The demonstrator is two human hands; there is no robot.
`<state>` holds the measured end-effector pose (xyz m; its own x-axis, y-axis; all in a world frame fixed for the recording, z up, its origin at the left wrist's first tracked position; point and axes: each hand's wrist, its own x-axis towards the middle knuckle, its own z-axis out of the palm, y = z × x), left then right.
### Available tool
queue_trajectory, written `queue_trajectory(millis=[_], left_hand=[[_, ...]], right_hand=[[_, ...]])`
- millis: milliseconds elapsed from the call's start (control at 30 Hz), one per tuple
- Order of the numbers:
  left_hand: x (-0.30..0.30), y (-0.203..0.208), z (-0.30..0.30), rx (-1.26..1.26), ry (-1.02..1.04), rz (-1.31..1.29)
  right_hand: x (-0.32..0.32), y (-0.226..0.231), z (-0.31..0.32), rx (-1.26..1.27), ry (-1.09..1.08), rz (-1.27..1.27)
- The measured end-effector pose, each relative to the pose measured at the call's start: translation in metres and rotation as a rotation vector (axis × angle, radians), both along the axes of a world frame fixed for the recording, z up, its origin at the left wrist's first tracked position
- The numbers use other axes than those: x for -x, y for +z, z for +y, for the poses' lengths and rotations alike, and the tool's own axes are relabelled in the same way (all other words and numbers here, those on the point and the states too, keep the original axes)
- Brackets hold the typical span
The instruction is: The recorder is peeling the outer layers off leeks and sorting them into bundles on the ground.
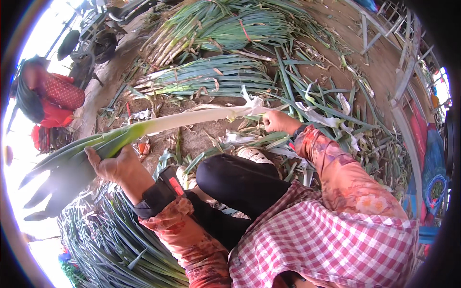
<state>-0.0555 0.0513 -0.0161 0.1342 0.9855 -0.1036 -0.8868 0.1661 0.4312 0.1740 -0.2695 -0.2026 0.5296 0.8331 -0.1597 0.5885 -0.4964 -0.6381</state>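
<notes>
Brown dirt ground (201,139) is under everything, with green leaves scattered on it. Big piles of leeks (211,79) lie at 12 o'clock, and one bundle (230,24) higher up has a red band around it. More green leaves (110,249) lie in a heap at 7 o'clock.

One long leek (158,126) is held across the middle, running from 9 o'clock to just past the centre. Its dark green leaves fan out at the 9 o'clock end. Its white stalk points toward 2 o'clock.

The left hand (117,165) is closed around the green part of the leek, with the fingers wrapped under it. The right hand (278,121) is curled shut around the white end, where thin pale skin (252,103) hangs loose off the stalk. Both hands are bare, and the two are well apart, one at each end of the leek.

The person wears flowery orange sleeves (336,168), a pink checked apron (326,245) and black trousers (235,185). A white shoe (252,154) shows just under the right arm.

Another person in red (55,101) sits far off at 9 o'clock, beside a dark motorbike (96,43). A metal rail (403,81) runs along the 2 o'clock side.
</notes>
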Motion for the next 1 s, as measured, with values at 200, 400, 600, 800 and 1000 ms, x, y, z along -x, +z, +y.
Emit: queue_trajectory(millis=[200,400,600,800,1000], left_hand=[[-0.006,-0.001,-0.004,0.027,-0.027,0.098],[-0.007,-0.001,0.004,0.062,-0.031,0.085],[0.015,-0.005,0.021,-0.036,0.000,0.145],[0.012,-0.005,0.022,-0.056,-0.011,0.110],[-0.003,-0.006,0.014,0.021,-0.081,0.192]], right_hand=[[-0.006,-0.008,-0.023,0.071,-0.073,-0.031],[0.011,0.012,-0.026,0.074,0.010,0.005],[0.049,0.109,0.001,-0.348,-0.205,0.002],[0.036,0.083,0.022,-0.651,-0.195,0.759],[0.062,0.096,0.044,-0.737,-0.208,1.205]])
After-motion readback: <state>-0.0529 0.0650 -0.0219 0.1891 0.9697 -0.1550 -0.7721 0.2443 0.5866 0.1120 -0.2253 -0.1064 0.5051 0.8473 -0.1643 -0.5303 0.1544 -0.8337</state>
